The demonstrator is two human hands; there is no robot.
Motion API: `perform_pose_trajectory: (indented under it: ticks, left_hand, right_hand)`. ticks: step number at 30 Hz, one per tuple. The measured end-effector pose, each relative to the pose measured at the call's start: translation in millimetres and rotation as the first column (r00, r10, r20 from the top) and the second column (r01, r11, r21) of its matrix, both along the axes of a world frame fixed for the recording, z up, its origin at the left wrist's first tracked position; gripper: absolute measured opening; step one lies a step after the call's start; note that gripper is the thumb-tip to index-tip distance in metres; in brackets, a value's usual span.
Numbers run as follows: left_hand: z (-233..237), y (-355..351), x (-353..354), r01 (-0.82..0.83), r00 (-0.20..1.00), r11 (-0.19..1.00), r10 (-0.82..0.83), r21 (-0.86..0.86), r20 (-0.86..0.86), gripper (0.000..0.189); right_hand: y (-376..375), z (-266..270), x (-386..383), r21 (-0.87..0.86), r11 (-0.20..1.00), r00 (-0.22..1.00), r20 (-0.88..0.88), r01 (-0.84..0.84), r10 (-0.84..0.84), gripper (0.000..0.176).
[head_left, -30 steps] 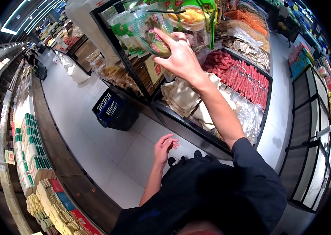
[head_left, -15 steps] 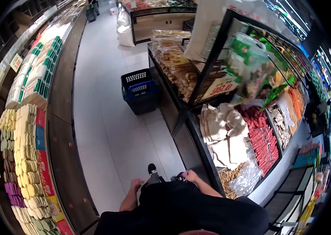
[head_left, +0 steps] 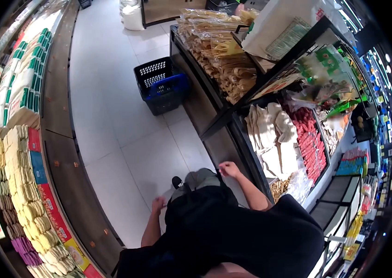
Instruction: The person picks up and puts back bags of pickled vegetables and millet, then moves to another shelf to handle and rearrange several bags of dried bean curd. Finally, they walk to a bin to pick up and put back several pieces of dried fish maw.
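Note:
My right hand [head_left: 228, 169] hangs low beside my thigh, next to the front edge of the dry-goods display counter [head_left: 233, 134], fingers curled with nothing in them. Down at my left side, my left hand [head_left: 158, 204] hangs loosely over the tiled floor and holds nothing. Clear bags with green labels [head_left: 322, 69] hang on the upper rack, well above and away from both hands. A dark shopping basket with blue handles [head_left: 161, 85] stands on the floor ahead, against the counter.
The counter holds pale dried sheets [head_left: 270, 134], red sausages [head_left: 312, 143] and bundles of yellow dried sticks [head_left: 224, 51]. A long shelf of stacked packaged goods [head_left: 19, 153] runs along the left. The tiled aisle [head_left: 112, 116] lies between them. White sacks [head_left: 133, 9] stand at the far end.
My right hand has come down from the hanging bags on the upper rack to my side. The view has swung left and down the aisle toward the basket.

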State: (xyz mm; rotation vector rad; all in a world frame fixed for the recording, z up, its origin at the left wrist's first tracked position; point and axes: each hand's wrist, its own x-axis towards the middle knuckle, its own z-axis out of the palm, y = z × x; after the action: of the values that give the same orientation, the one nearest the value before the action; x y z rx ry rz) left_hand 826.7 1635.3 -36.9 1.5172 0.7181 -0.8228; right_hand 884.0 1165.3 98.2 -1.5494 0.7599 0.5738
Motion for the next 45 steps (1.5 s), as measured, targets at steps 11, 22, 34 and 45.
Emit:
perform_pose_trajectory:
  ticks: [11,22,34,45]
  left_hand:
    - [78,4,229,0.045,0.993,0.978,-0.021,-0.203,0.118,0.030]
    - [110,146,298,-0.251,0.958,0.962,0.262,0.104,-0.114,0.033]
    - [55,231,470,0.394,0.902,0.832,-0.432,0.389,0.011,0.031]
    - [89,375,885,0.393,0.902,0.917,-0.370,0.066,-0.222,0.039]
  right_hand:
    - [80,-69,126,-0.123,0.964,0.965,-0.151,-0.234,0.215,0.019]
    - [209,-112,438,-0.531,0.629,0.682,0.125,-0.568,0.721,0.030]
    - [355,-40,690,0.117,0.824,0.830,0.155,-0.554,0.536,0.023]
    - [275,-39,723,-0.121,0.944,0.934,-0.151,0.307,-0.324,0.021]
